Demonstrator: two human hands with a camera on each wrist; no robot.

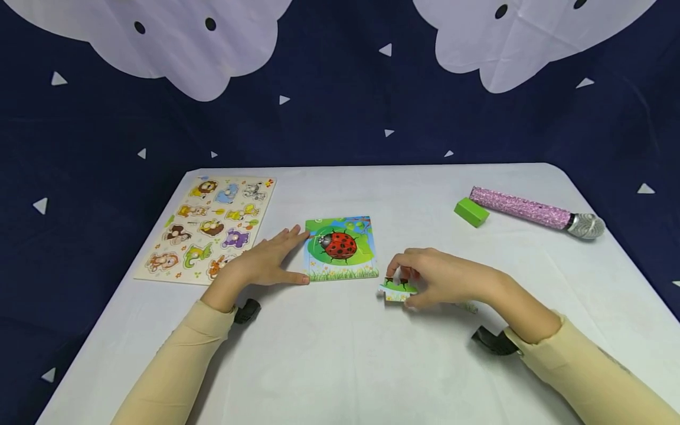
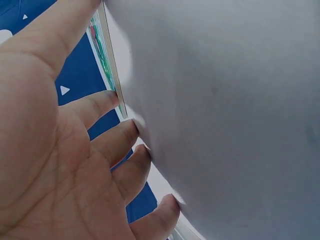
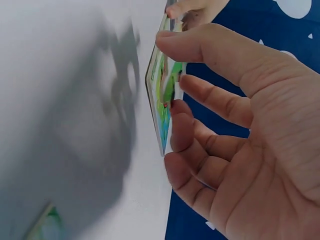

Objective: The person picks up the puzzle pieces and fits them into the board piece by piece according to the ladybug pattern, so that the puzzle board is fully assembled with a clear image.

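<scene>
A square ladybug puzzle board (image 1: 347,273) lies flat near the middle of the table. My left hand (image 1: 271,260) is spread at its left side, with the fingers nearly straight and the thumb and index fingertips touching the edge. In the left wrist view the board's edge (image 2: 112,65) runs past those fingers. Just right of the board, my right hand (image 1: 446,274) pinches a jigsaw piece (image 1: 397,295) printed with grass, flowers and dark legs. Part of another piece (image 1: 468,307) shows beneath that hand; the wrist blocks the rest. The right wrist view also catches a loose piece (image 3: 47,225), blurred.
A wooden animal peg puzzle (image 1: 180,248) lies at the left, partly behind my left hand. Toward the back right are a green block (image 1: 471,212) and a microphone (image 1: 531,211) with a pink glittery handle. Behind the white table (image 1: 329,366) hangs a dark blue cloth.
</scene>
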